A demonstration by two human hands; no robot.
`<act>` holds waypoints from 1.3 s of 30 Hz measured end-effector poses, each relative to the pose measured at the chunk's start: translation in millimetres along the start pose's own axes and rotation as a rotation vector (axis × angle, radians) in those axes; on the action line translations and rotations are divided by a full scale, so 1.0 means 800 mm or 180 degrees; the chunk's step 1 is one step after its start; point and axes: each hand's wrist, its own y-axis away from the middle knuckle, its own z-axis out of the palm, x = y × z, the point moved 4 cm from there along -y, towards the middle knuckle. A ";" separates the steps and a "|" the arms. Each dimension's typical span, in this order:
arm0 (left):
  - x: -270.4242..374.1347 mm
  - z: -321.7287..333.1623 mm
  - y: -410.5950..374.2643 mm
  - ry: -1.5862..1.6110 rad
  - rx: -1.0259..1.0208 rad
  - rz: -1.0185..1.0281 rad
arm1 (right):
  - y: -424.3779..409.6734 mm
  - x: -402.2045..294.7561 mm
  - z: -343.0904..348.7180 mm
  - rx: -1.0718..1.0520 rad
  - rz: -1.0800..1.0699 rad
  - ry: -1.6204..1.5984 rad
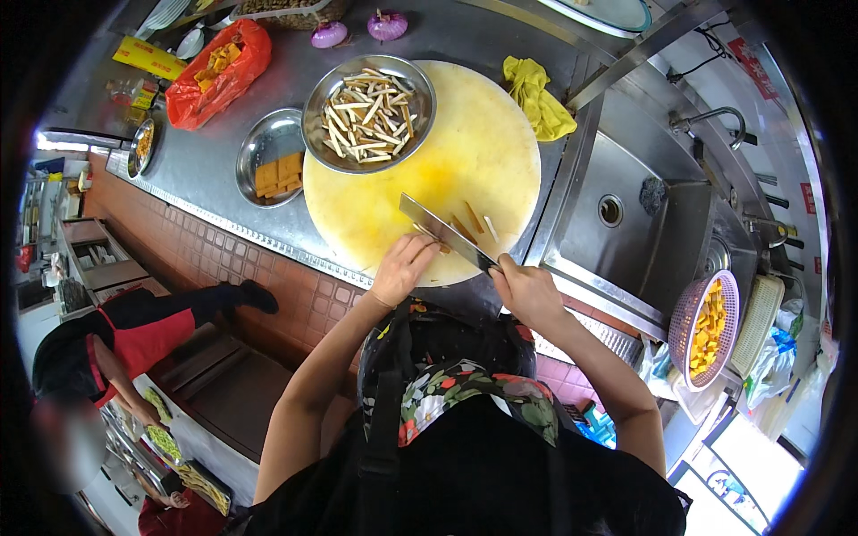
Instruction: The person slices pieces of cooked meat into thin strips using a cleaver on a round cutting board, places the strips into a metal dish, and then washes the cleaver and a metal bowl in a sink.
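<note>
My right hand [527, 288] grips the handle of a cleaver [446, 231], its blade slanting up and left over a round yellow-stained cutting board [482, 141]. Beside the blade, my left hand [405, 264] presses its fingertips on a piece of smoked tofu, largely hidden by fingers and steel. A few cut strips [473, 217] lie just right of the blade. On the board's upper left rests a steel bowl [429, 100] holding many white strips with brown edges [369, 117]. Left of it, brown tofu slabs [278, 175] sit in a second steel bowl [251, 151].
A red plastic bag [191, 107] of orange chunks and two purple onions [387, 25] stand at the back. Right of the board are a yellow cloth [539, 100], a steel sink [596, 181] and a purple colander [684, 328]. Two co-workers, one in a red apron [144, 342], are at left.
</note>
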 end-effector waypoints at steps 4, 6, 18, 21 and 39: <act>0.001 0.000 -0.017 -0.0111 -0.0012 -0.0034 | -0.001 -0.003 -0.032 0.0260 -0.0064 0.0038; 0.002 -0.001 -0.029 -0.0137 0.0129 -0.0104 | -0.005 -0.002 -0.043 0.0418 -0.0135 0.0067; 0.059 -0.062 -0.094 0.0046 0.0007 -0.0785 | 0.002 0.008 -0.027 0.0379 -0.0655 0.1054; 0.044 -0.019 -0.099 0.0108 -0.0385 -0.1045 | -0.002 -0.004 -0.033 0.0472 -0.0875 0.1096; -0.035 -0.018 -0.024 0.0108 0.0847 -0.1673 | 0.076 0.094 -0.070 0.0514 0.0789 -0.0626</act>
